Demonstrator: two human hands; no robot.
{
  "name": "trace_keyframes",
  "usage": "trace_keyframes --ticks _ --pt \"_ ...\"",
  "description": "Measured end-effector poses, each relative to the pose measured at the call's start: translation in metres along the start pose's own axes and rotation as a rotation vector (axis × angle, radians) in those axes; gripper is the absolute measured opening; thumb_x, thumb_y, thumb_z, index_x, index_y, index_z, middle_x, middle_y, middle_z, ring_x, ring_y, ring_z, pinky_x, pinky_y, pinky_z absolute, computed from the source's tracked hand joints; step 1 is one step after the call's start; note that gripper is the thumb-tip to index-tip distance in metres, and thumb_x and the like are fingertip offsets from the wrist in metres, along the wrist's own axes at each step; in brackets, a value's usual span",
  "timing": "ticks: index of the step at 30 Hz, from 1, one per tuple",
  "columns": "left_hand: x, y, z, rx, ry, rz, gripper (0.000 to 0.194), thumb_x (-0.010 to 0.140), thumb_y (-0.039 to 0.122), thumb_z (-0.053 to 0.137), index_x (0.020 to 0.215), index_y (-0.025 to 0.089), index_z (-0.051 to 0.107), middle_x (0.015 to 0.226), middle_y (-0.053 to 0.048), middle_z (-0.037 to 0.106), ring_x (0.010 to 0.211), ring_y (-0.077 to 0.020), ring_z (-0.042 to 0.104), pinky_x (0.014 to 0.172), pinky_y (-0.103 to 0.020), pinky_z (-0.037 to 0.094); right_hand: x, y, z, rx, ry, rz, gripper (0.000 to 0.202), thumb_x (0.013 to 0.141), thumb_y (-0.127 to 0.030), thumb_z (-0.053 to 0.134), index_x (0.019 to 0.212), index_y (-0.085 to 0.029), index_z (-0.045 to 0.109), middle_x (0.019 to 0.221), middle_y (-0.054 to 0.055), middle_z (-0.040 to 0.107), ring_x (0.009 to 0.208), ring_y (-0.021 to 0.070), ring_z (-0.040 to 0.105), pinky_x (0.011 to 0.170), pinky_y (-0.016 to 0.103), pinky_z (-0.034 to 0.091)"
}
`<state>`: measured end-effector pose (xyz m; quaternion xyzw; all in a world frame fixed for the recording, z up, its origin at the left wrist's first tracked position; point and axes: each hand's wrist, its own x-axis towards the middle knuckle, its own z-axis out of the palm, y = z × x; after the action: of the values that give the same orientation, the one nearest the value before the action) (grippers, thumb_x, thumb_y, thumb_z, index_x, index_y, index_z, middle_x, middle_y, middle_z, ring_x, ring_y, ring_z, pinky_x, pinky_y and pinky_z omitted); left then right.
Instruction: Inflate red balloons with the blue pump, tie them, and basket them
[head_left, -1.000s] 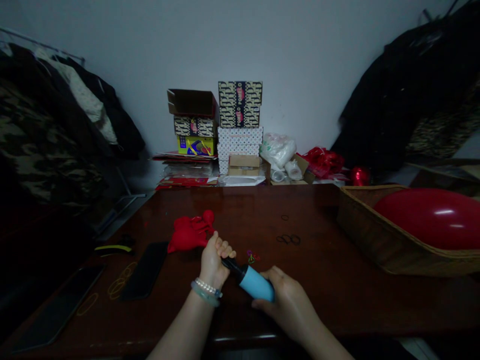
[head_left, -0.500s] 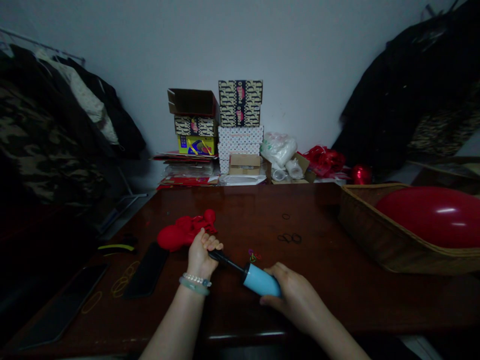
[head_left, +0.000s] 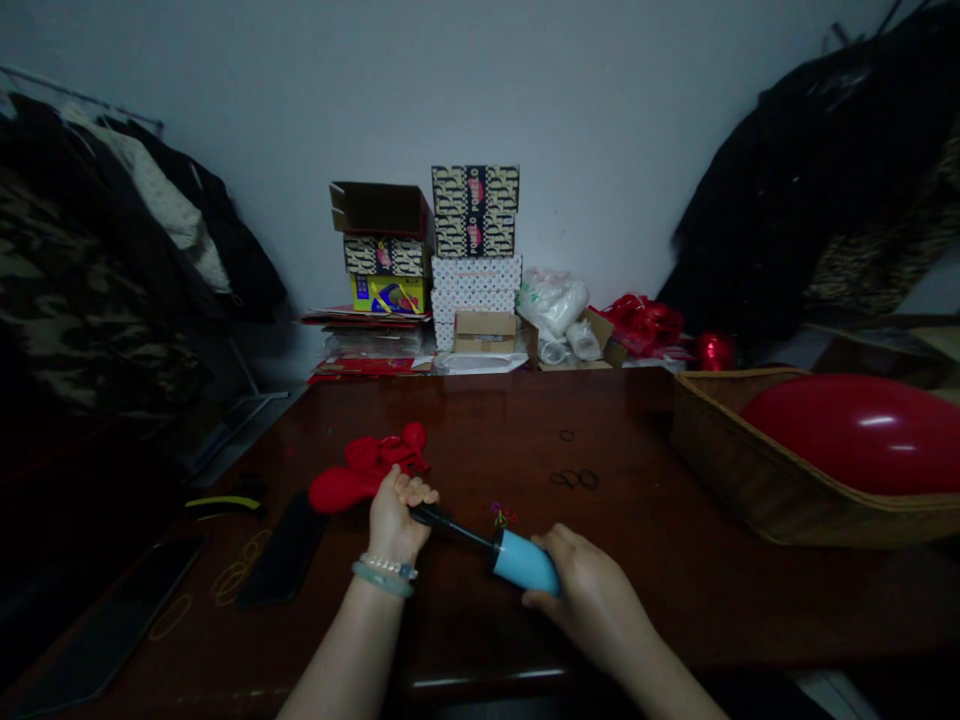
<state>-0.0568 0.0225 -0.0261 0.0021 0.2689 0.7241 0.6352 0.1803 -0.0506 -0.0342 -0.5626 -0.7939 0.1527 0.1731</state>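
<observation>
My left hand (head_left: 400,512), with bracelets on its wrist, is closed round the black end of a hand pump. A red balloon (head_left: 339,490) sticks out to the left of that fist; where it meets the pump is hidden by the fingers. My right hand (head_left: 589,583) is wrapped round the light blue pump barrel (head_left: 525,562), and a length of dark rod shows between barrel and left hand. Behind the left fist, more red balloons (head_left: 379,450) lie in a pile on the brown table (head_left: 630,600).
At the right, a wicker basket (head_left: 720,480) holds a large red balloon (head_left: 847,430). Phones (head_left: 281,560), yellow rubber bands (head_left: 238,575) and a yellow-black strip (head_left: 223,503) lie left. Black bands (head_left: 576,479) and small coloured bands (head_left: 501,516) lie mid-table. Stacked boxes (head_left: 476,285) stand behind.
The red balloon at my left hand looks rounder and more separate from the pile. The exposed rod is slightly longer. The whole view has shifted a little.
</observation>
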Motion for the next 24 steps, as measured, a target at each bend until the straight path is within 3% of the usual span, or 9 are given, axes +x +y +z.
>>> trace_keyframes --ticks 8,13,17,24 --pt "-0.015 -0.03 0.006 0.072 -0.055 -0.041 0.044 0.09 0.023 0.053 0.056 0.02 0.026 0.041 0.009 0.025 0.033 -0.0051 0.028 0.041 -0.021 0.027 -0.005 -0.009 0.025 0.025 0.124 -0.081 0.048 0.068 -0.022 0.082 0.111 -0.016 0.061 0.102 0.01 0.065 0.093 0.0267 0.063 0.084 0.039 0.052" --pt "-0.017 -0.037 0.006 0.082 -0.03 -0.048 0.044 0.091 0.025 0.053 0.055 0.02 0.027 0.04 0.009 0.025 0.032 -0.0051 0.026 0.041 -0.022 0.027 -0.004 -0.007 0.03 0.036 0.128 -0.085 0.05 0.066 -0.021 0.084 0.11 -0.016 0.062 0.099 0.009 0.065 0.091 0.0263 0.064 0.082 0.038 0.053" --pt "-0.015 -0.027 0.007 0.048 -0.029 -0.049 0.044 0.092 0.023 0.049 0.055 0.02 0.026 0.039 0.008 0.027 0.032 -0.0055 0.028 0.04 -0.022 0.028 -0.001 -0.007 0.026 0.056 0.113 -0.103 0.054 0.066 -0.024 0.084 0.115 -0.017 0.061 0.103 0.01 0.065 0.094 0.0266 0.064 0.084 0.037 0.052" --pt "-0.005 0.014 0.003 -0.005 -0.027 0.007 0.043 0.092 0.016 0.045 0.054 0.02 0.026 0.037 0.008 0.027 0.03 -0.0054 0.029 0.04 -0.021 0.028 0.0 -0.002 0.004 0.106 -0.003 -0.08 0.051 0.071 -0.027 0.08 0.118 -0.02 0.062 0.106 0.008 0.065 0.098 0.0265 0.063 0.088 0.037 0.049"
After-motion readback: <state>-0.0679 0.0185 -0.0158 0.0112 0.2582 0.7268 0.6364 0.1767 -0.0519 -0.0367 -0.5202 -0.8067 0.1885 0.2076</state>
